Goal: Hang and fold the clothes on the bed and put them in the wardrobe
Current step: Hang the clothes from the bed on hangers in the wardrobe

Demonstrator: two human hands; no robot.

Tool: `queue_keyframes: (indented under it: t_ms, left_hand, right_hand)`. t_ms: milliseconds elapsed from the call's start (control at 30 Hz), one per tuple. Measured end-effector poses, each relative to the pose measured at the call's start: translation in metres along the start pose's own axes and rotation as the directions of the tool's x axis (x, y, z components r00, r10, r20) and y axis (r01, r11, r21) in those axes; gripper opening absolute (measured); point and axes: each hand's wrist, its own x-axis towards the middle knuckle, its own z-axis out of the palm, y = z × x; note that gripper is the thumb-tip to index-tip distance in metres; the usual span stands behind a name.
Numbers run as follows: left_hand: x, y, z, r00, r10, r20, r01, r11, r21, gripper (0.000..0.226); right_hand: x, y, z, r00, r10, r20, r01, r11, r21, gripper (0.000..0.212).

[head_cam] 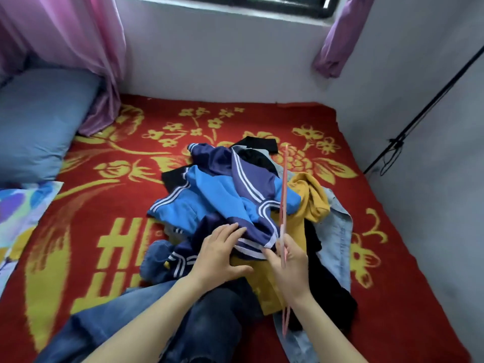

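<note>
While left hand [222, 254] lies flat on clothes [217, 189], right hand [288, 265] grips edge-on hanger [284, 187].

Only one view here: a wide-angle cam on the head, facing forward and down at the bed [104, 258]. It's close in: left hand [220, 254] and right hand [288, 263] enter from 6 o'clock, clothes pile [222, 189] dead centre, pillow [36, 119] at 9, window [262, 3] at 12 o'clock.
</note>
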Motion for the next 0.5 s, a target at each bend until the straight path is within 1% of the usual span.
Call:
queue_keyframes:
  t_ms: [33, 67, 133, 167, 200, 233, 267, 333, 400, 433, 467, 500]
  left_hand:
    - [-0.008, 0.001, -0.007, 0.996, 0.077, -0.041, -0.077, 0.997, 0.011, 0.082]
    - [-0.013, 0.0, -0.011, 0.982, 0.144, -0.119, -0.142, 0.99, 0.022, 0.076]
    - [-0.028, -0.002, -0.025, 0.933, 0.218, -0.287, -0.22, 0.975, 0.024, 0.051]
    - [-0.034, -0.003, -0.032, 0.907, 0.251, -0.337, -0.259, 0.966, 0.024, 0.036]
    - [-0.039, -0.005, -0.039, 0.886, 0.288, -0.364, -0.299, 0.954, 0.027, 0.022]
    - [-0.044, -0.007, -0.047, 0.874, 0.318, -0.367, -0.332, 0.943, 0.025, 0.013]
    - [-0.049, -0.009, -0.055, 0.871, 0.327, -0.368, -0.343, 0.939, 0.021, 0.014]
    - [-0.059, -0.011, -0.071, 0.883, 0.299, -0.361, -0.317, 0.948, 0.01, 0.026]
    - [-0.067, -0.013, -0.088, 0.9, 0.24, -0.365, -0.262, 0.965, -0.012, 0.023]
    - [-0.072, -0.014, -0.097, 0.908, 0.207, -0.366, -0.233, 0.972, -0.03, 0.016]
    - [-0.077, -0.017, -0.106, 0.916, 0.179, -0.36, -0.213, 0.975, -0.059, 0.011]
    - [-0.081, -0.019, -0.116, 0.926, 0.154, -0.346, -0.197, 0.976, -0.092, 0.011]
  right_hand:
    - [-0.01, -0.013, 0.004, 1.0, -0.019, -0.002, 0.019, 1.0, 0.017, 0.042]
    - [-0.017, -0.022, 0.006, 0.999, -0.04, -0.007, 0.04, 0.999, 0.026, 0.046]
    - [-0.034, -0.041, 0.012, 0.997, -0.076, -0.019, 0.076, 0.997, 0.025, 0.053]
    - [-0.039, -0.046, 0.014, 0.996, -0.083, -0.015, 0.083, 0.996, 0.033, 0.054]
    - [-0.043, -0.052, 0.016, 0.997, -0.077, -0.007, 0.077, 0.996, 0.038, 0.054]
    - [-0.046, -0.058, 0.018, 0.998, -0.063, 0.004, 0.063, 0.997, 0.044, 0.054]
    - [-0.048, -0.064, 0.02, 0.999, -0.046, 0.016, 0.045, 0.997, 0.067, 0.054]
    - [-0.051, -0.073, 0.022, 0.999, -0.003, 0.041, -0.006, 0.979, 0.203, 0.051]
    - [-0.049, -0.073, 0.02, 0.997, 0.058, 0.058, -0.074, 0.937, 0.34, 0.044]
    - [-0.046, -0.07, 0.019, 0.993, 0.101, 0.069, -0.119, 0.928, 0.353, 0.043]
    - [-0.043, -0.065, 0.018, 0.986, 0.146, 0.083, -0.165, 0.931, 0.326, 0.044]
    - [-0.04, -0.058, 0.018, 0.979, 0.18, 0.096, -0.2, 0.941, 0.273, 0.044]
